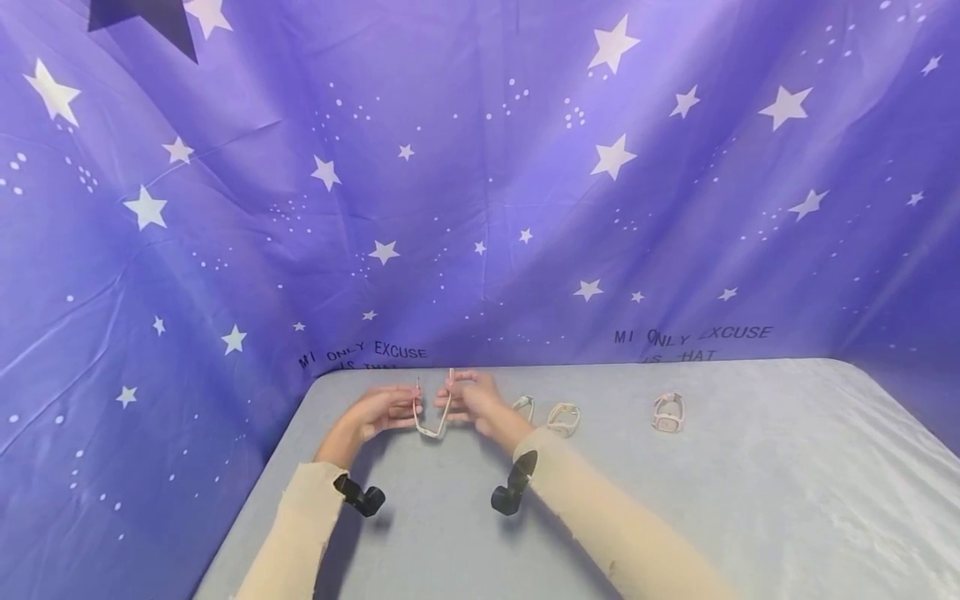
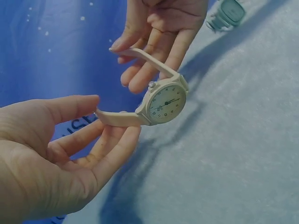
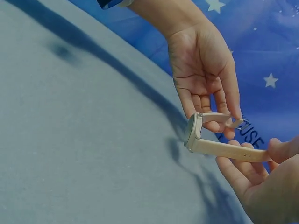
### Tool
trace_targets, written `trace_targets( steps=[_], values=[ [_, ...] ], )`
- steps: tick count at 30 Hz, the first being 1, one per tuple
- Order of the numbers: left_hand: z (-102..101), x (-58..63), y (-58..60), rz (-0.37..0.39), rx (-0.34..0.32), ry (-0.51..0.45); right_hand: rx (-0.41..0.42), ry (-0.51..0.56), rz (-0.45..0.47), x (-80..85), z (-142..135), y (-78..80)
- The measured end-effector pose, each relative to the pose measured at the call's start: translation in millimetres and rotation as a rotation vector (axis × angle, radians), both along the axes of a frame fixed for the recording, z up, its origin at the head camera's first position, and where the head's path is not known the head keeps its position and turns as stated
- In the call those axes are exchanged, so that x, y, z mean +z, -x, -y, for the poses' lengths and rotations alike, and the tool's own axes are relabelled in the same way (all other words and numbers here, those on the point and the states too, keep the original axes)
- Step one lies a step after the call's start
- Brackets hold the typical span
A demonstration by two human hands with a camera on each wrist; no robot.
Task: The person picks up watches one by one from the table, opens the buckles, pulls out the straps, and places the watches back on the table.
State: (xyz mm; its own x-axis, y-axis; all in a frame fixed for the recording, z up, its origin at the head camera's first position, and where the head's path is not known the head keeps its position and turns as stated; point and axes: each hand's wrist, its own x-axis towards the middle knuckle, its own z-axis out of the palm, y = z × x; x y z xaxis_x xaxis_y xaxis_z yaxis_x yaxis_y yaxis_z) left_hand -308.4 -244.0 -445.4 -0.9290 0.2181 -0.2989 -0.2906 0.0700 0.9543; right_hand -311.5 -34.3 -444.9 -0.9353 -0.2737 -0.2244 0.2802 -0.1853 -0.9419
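Note:
A cream wristwatch [image 1: 429, 432] hangs unfastened between both hands, its straps bent upward in a U. Its round dial [image 2: 167, 103] shows numerals and dark hands. My left hand [image 1: 382, 410] pinches the buckle-end strap [image 3: 216, 117] between thumb and fingers. At the other side my right hand [image 1: 476, 404] pinches the tip of the strap with holes [image 3: 233, 150]. In the left wrist view the dial faces away from the palms, tilted, over the grey cloth.
Right of my right hand lie two more watches, one pale green [image 1: 526, 407] partly behind the wrist, one beige [image 1: 563, 419]. A pink square-faced watch [image 1: 667, 414] lies farther right. The grey-covered table [image 1: 750, 500] meets a purple star-printed curtain [image 1: 480, 192] at the back.

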Motion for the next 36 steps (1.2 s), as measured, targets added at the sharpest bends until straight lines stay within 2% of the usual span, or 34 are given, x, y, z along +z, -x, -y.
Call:
trace_targets(
  steps=[6, 12, 20, 24, 31, 36],
  values=[
    [1.5, -9.5, 2.1, 0.023, 0.068, 0.02, 0.008, 0.011, 0.004, -7.7, 2.0, -0.4],
    [4.1, -15.9, 4.0, 0.039, 0.095, 0.035, 0.018, 0.046, 0.017, -10.0, 3.3, 0.3],
    [4.9, -17.8, 4.6, 0.033, 0.124, 0.005, -0.008, 0.071, 0.048, -12.7, 6.6, 3.1],
    [3.2, -16.9, 6.3, 0.025, 0.146, 0.027, -0.028, 0.082, 0.043, -14.1, 7.1, 5.6],
    [0.1, -17.9, 7.9, 0.015, 0.229, 0.052, -0.023, 0.071, 0.025, -20.4, 8.6, 10.5],
    [0.2, -18.6, 8.7, 0.007, 0.244, 0.082, -0.024, 0.063, 0.024, -24.4, 7.9, 11.4]
  ],
)
